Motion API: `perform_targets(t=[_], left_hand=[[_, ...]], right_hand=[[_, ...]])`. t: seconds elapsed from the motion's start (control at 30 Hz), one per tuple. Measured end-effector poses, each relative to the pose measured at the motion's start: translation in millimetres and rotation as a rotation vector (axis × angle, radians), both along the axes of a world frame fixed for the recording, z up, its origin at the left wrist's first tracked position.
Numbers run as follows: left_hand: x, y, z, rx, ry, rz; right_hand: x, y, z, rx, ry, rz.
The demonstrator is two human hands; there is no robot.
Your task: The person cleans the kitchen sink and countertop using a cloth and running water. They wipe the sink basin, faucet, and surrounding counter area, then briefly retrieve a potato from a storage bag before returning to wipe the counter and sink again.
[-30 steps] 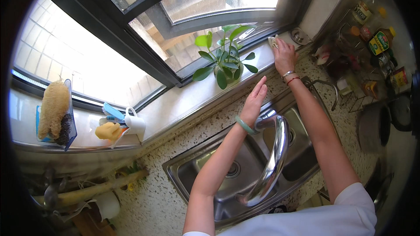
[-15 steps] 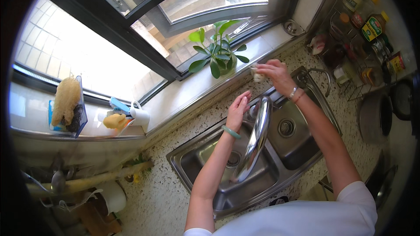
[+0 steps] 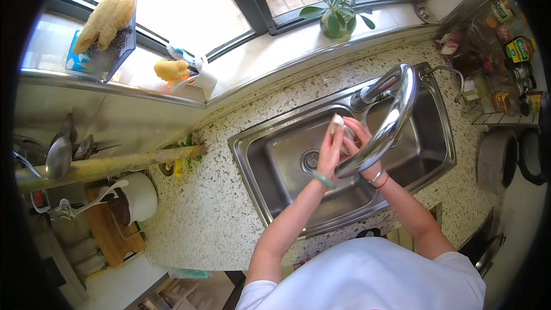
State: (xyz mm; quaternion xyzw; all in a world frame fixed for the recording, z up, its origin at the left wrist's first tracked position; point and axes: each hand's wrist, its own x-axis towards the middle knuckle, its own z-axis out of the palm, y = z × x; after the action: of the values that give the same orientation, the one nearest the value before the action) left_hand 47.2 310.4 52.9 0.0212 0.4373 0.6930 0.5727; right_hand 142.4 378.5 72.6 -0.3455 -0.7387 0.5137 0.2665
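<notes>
1. Item: a white cloth (image 3: 338,120), bunched small between the hands, above the left basin (image 3: 278,161) of the steel sink (image 3: 250,179), toward its inner edge. Its full extent is hidden by the fingers.
2. Left hand (image 3: 329,152): narrow, fingers together, closed against the cloth.
3. Right hand (image 3: 357,136): narrow, fingers curled over the cloth's other side; partly hidden by the curved faucet (image 3: 402,100).
4. Done, as judged from present positions: the cloth is picked up, bunched and held in both hands over the sink.
5. Outstanding: the handling appears under way, as the cloth is neither spread nor set down. No stream of water can be made out; whether the cloth is wet, cannot tell.
6. Surroundings: the potted plant (image 3: 337,23) stands upright on the windowsill (image 3: 252,69), beyond the far edge of the table (image 3: 195,206), well apart from both hands.
</notes>
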Motion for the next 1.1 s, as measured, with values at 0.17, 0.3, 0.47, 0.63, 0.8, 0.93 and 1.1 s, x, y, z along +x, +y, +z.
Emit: perform_targets(t=[0.17,0.3,0.47,0.63,0.8,0.93,1.1], left_hand=[[-39.5,41.6,5.2,-0.051,0.917,0.122],[-56.8,68.3,-18.3,-0.114,1.911,-0.031],[-73.3,69.9,-65.1,-0.050,2.081,-0.132],[-96.6,28.0,-59.8,-0.102,2.170,-0.236],[-134.3,-30.8,-52.4,-0.252,2.245,-0.189],[-158.3,-77.5,-55.1,-0.446,2.243,-0.178],[-176.1,-127.8,-37.9,-0.758,2.126,-0.214]], right_hand=[[-29.9,5.4,-32.0,0.411,-0.052,-0.095],[-18.1,17.4,-39.5,0.051,-0.076,-0.074],[-10.1,16.5,-43.3,-0.039,-0.133,-0.077],[-24.2,7.4,-50.5,-0.039,-0.133,0.001],[-68.1,-12.7,-62.2,-0.101,-0.057,0.075],[-89.0,-28.0,-57.6,-0.135,-0.044,0.153],[-80.0,-32.5,-52.1,-0.178,-0.027,0.149]])
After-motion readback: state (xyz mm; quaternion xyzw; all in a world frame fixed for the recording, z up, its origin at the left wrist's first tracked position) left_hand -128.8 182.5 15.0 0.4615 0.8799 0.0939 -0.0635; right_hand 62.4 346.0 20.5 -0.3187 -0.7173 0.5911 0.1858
